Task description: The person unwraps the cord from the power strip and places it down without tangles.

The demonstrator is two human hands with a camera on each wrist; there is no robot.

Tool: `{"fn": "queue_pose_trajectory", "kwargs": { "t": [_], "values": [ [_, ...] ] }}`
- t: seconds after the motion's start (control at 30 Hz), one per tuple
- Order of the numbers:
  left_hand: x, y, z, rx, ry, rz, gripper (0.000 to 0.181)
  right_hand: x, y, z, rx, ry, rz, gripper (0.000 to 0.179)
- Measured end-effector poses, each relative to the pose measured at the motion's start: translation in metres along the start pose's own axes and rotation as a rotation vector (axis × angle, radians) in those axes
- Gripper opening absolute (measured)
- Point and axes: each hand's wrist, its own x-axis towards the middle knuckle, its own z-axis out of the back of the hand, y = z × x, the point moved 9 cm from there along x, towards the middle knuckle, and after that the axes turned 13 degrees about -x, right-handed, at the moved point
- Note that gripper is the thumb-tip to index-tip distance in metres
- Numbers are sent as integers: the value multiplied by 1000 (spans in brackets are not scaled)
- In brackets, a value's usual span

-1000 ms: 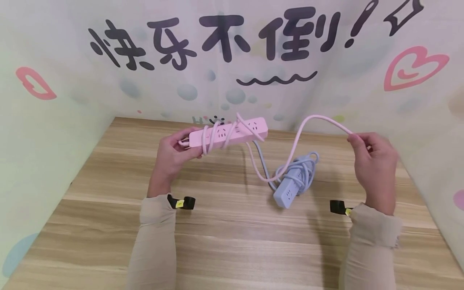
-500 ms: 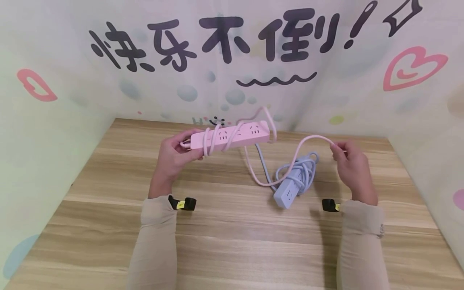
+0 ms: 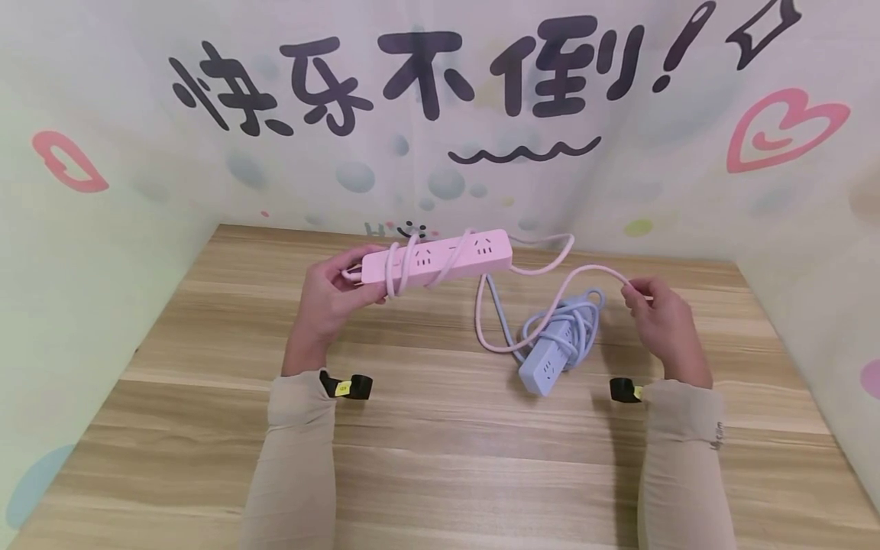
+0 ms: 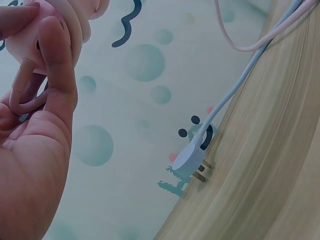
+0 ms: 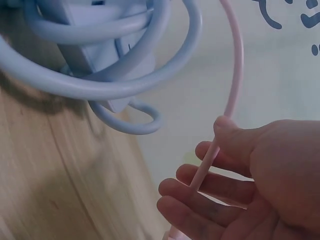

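Note:
My left hand (image 3: 328, 294) grips the left end of a pink power strip (image 3: 467, 256), holding it raised above the table. Its pink cord (image 3: 512, 349) winds round the strip in several loose turns, and one slack loop sticks out past the right end. Over at the right, my right hand (image 3: 663, 321) pinches the cord between thumb and forefinger; in the right wrist view the other fingers (image 5: 200, 200) are spread behind it. The cord sags between strip and hand, passing across a blue power strip (image 3: 545, 367) on the table, which is wrapped in its own blue cord (image 3: 584, 328).
The wood-grain table (image 3: 426, 473) meets a printed cloth backdrop (image 3: 289, 176) at the back and sides. A pale blue plug (image 4: 189, 159) with metal prongs shows at the table's back edge, behind the raised pink strip.
My right hand has moved left and slightly down with the cord. A turn of pink cord has come off the strip's right end and hangs out as a loop. The left hand barely moved.

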Motion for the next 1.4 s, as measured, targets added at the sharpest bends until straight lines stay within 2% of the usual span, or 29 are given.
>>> {"fn": "queue_pose_trajectory", "kwargs": {
  "t": [0.3, 0.5, 0.63, 0.77, 0.97, 1.1, 1.23, 1.33, 1.4],
  "values": [
    [0, 1, -1, -4, 16, 2, 45, 1, -1, -15, -95, 130, 50, 62],
    [0, 0, -3, -1, 36, -16, 46, 3, 3, -22, -143, 172, 118, 62],
    [0, 2, -4, 18, 36, 5, 46, 2, 6, -24, -165, 195, 146, 60],
    [0, 3, -3, 28, 26, 24, 47, 1, 7, -25, -165, 220, 148, 63],
    [0, 3, -1, 26, 19, 21, 46, -1, 9, -19, -159, 231, 120, 73],
    [0, 4, -1, 20, 22, 20, 47, -6, 21, -2, -132, 150, 109, 71],
    [0, 4, -2, 18, 25, 23, 47, -18, 44, 21, -68, -12, 141, 63],
    [1, 4, -2, 17, 28, 25, 47, -29, 70, 33, 8, -136, 221, 56],
    [1, 5, -3, 21, 34, 22, 47, -36, 90, 35, 50, -190, 286, 50]
  ]
}}
